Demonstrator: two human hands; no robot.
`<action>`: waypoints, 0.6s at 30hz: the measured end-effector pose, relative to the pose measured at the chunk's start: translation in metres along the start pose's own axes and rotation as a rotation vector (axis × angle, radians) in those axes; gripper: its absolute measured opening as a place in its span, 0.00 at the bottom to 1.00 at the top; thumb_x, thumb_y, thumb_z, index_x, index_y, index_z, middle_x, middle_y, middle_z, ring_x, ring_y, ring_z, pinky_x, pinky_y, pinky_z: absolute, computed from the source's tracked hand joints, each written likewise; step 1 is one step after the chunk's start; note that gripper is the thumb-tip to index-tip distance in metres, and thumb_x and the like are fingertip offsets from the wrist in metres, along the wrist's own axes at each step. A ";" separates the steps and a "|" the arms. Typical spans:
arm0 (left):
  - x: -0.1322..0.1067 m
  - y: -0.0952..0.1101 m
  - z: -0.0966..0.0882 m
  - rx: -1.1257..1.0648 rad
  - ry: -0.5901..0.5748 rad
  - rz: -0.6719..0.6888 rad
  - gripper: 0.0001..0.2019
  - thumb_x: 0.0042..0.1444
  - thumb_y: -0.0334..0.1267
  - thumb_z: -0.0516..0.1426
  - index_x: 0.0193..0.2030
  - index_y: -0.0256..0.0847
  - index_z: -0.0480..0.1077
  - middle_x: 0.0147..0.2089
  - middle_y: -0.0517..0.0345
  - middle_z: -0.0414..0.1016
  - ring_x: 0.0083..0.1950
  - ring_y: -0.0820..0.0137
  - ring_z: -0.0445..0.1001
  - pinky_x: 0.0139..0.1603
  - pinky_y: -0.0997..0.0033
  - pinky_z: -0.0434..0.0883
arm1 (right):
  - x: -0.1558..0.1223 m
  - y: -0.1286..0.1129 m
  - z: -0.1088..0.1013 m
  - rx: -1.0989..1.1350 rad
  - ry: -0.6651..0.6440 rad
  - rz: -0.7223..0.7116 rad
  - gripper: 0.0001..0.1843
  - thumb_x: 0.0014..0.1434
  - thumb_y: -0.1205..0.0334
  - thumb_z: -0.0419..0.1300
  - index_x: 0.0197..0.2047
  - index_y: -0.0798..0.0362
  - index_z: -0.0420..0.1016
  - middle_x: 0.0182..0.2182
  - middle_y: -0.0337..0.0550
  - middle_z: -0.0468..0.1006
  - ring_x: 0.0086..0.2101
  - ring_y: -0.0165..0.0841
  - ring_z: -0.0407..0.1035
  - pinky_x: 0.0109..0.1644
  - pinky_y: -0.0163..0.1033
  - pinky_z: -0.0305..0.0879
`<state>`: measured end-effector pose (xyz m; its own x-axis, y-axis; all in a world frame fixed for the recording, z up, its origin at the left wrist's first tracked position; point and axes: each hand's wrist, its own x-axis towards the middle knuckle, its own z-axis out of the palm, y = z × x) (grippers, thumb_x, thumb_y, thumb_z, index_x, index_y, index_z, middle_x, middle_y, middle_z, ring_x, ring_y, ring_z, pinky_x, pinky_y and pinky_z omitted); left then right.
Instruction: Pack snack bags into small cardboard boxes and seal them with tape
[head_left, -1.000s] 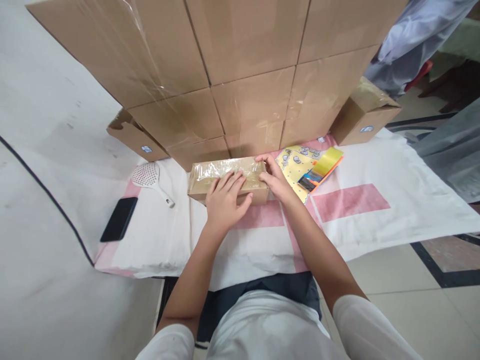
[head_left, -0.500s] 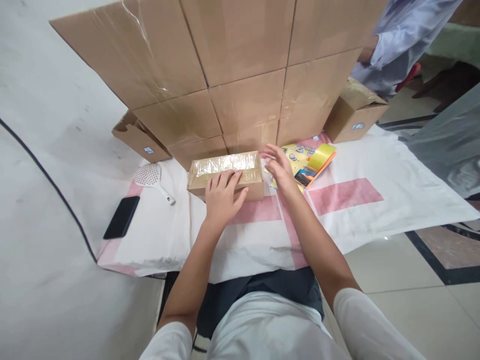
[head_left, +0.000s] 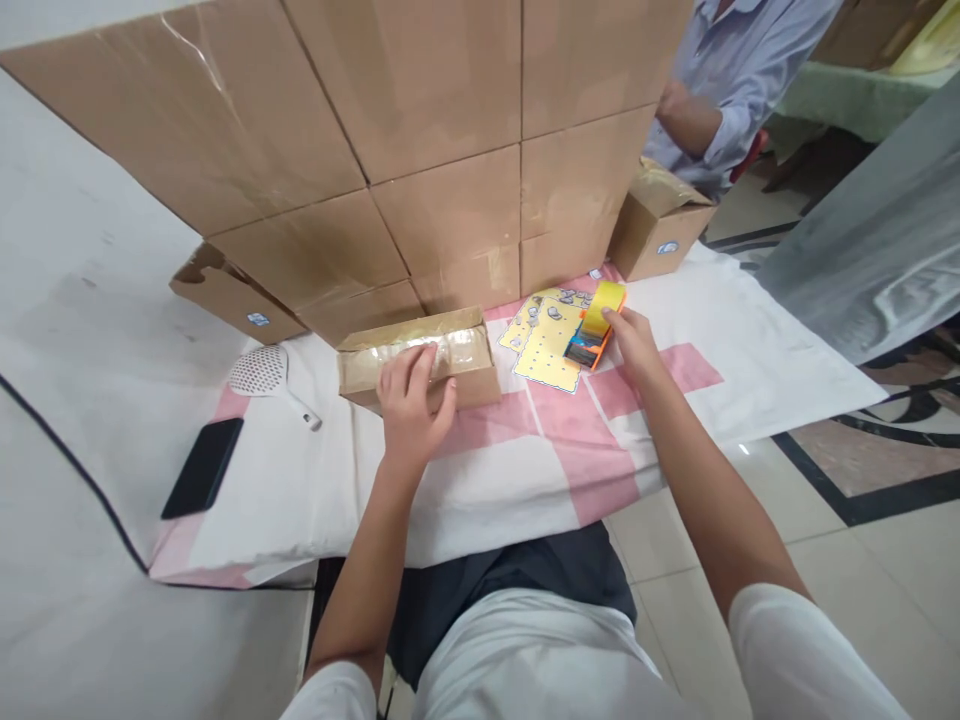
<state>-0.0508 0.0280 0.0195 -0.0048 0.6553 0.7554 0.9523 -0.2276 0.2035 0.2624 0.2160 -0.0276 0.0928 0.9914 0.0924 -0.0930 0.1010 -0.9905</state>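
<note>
A person sits on a tiled floor, seen from above, with both bare arms reaching forward over a white-and-pink cloth spread on the floor. The left hand lies flat on a small cardboard box wrapped in clear tape; its fingers are slightly apart and rest on the box top, not gripping. The box sits on the cloth, just in front of a tall stack of large cardboard boxes.

The right hand reaches to the right, and its fingers touch the end of an orange tape dispenser carrying a yellow roll. It cannot be told whether they have closed on it. The dispenser lies partly on a yellow sticker sheet, just beside the small box.

To the left lie a white slotted scoop and a black phone. At upper right, another person's blue sleeve shows behind a second small box.
</note>
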 end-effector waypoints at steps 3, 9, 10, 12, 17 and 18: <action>-0.001 0.004 0.006 -0.017 0.031 0.019 0.23 0.63 0.39 0.58 0.65 0.40 0.68 0.61 0.42 0.74 0.63 0.55 0.72 0.72 0.49 0.59 | 0.018 0.002 0.006 -0.138 -0.013 -0.060 0.20 0.54 0.43 0.66 0.35 0.53 0.79 0.31 0.42 0.80 0.37 0.40 0.76 0.44 0.45 0.75; 0.005 0.012 0.004 0.073 -0.103 -0.014 0.17 0.64 0.39 0.57 0.59 0.43 0.73 0.60 0.48 0.78 0.61 0.56 0.75 0.67 0.53 0.64 | 0.044 0.002 0.026 -0.055 -0.213 0.038 0.22 0.54 0.42 0.68 0.39 0.52 0.79 0.32 0.48 0.83 0.34 0.42 0.77 0.44 0.53 0.77; 0.007 0.014 0.003 0.086 -0.126 -0.027 0.16 0.65 0.40 0.57 0.58 0.44 0.73 0.59 0.50 0.79 0.60 0.56 0.76 0.65 0.54 0.65 | 0.043 0.001 0.030 -0.027 -0.274 0.081 0.22 0.53 0.42 0.69 0.41 0.52 0.79 0.33 0.49 0.83 0.35 0.44 0.78 0.45 0.54 0.77; 0.011 0.018 0.000 0.104 -0.159 -0.045 0.16 0.65 0.41 0.58 0.57 0.44 0.74 0.58 0.50 0.79 0.58 0.56 0.76 0.63 0.55 0.67 | 0.038 -0.001 0.038 0.011 -0.347 0.134 0.23 0.53 0.41 0.69 0.41 0.51 0.79 0.33 0.49 0.84 0.36 0.45 0.79 0.47 0.56 0.77; 0.017 0.024 -0.003 0.123 -0.135 -0.038 0.14 0.64 0.40 0.58 0.56 0.43 0.74 0.56 0.49 0.80 0.58 0.56 0.77 0.67 0.50 0.65 | 0.017 0.000 0.052 0.103 -0.332 0.134 0.25 0.51 0.37 0.70 0.38 0.50 0.77 0.31 0.46 0.83 0.34 0.43 0.79 0.44 0.51 0.79; 0.015 0.025 -0.001 0.097 -0.085 -0.037 0.15 0.64 0.39 0.58 0.56 0.43 0.73 0.56 0.48 0.79 0.58 0.55 0.76 0.67 0.49 0.65 | 0.013 0.001 0.054 0.128 -0.329 0.128 0.25 0.51 0.37 0.70 0.38 0.50 0.77 0.31 0.45 0.83 0.33 0.42 0.79 0.43 0.49 0.79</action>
<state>-0.0274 0.0316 0.0363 -0.0187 0.7215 0.6922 0.9770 -0.1339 0.1659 0.2100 0.2335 -0.0216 -0.2489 0.9684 0.0168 -0.2086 -0.0366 -0.9773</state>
